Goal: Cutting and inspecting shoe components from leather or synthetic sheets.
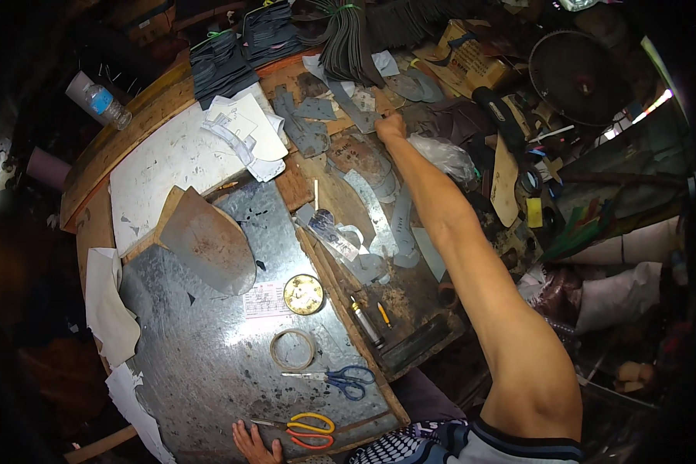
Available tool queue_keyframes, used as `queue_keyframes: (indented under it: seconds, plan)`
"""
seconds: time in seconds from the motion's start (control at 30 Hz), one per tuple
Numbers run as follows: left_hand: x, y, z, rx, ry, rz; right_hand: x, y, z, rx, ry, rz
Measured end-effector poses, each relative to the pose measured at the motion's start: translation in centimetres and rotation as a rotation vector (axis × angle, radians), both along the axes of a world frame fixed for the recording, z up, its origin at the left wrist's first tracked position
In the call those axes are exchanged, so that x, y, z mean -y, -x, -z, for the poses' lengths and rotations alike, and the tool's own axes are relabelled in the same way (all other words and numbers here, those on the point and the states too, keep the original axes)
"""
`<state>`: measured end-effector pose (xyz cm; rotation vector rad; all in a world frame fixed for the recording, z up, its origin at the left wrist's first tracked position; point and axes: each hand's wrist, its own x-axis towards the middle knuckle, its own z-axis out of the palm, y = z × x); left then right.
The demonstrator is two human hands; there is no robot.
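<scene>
My right arm stretches across to the far side of the bench, where my right hand (391, 127) is closed beside the lower end of a long grey strip (353, 108). Whether its curled fingers grip that strip or something else cannot be made out. At the near edge, my left hand (256, 445) lies with fingers spread on the metal sheet (209, 371). Just right of it are scissors with yellow and orange handles (311, 431). Blue-handled scissors (349, 382), a tape roll (292, 349) and a round tin (303, 295) lie farther up.
A brown curved board (209, 243) rests on the metal. Grey cut pieces (369, 205) and a clear plastic bag (445, 158) crowd the bench near my right arm. Stacks of dark cut sheets (223, 66) line the back. A water bottle (107, 106) lies far left.
</scene>
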<state>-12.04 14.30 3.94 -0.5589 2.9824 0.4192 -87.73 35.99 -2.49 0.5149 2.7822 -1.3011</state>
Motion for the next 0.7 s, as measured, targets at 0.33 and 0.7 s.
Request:
queue_keyframes:
  seconds: [0.33,0.7]
  plan:
    - [0.8,-0.5,0.9,0.016,0.002,-0.02,-1.2,-0.8,-0.8,-0.349,-0.112,-0.052]
    - [0.4,0.0,-1.0,-0.041,-0.054,-0.08,4.4,-8.9,-5.9,-0.6,0.097,-0.914]
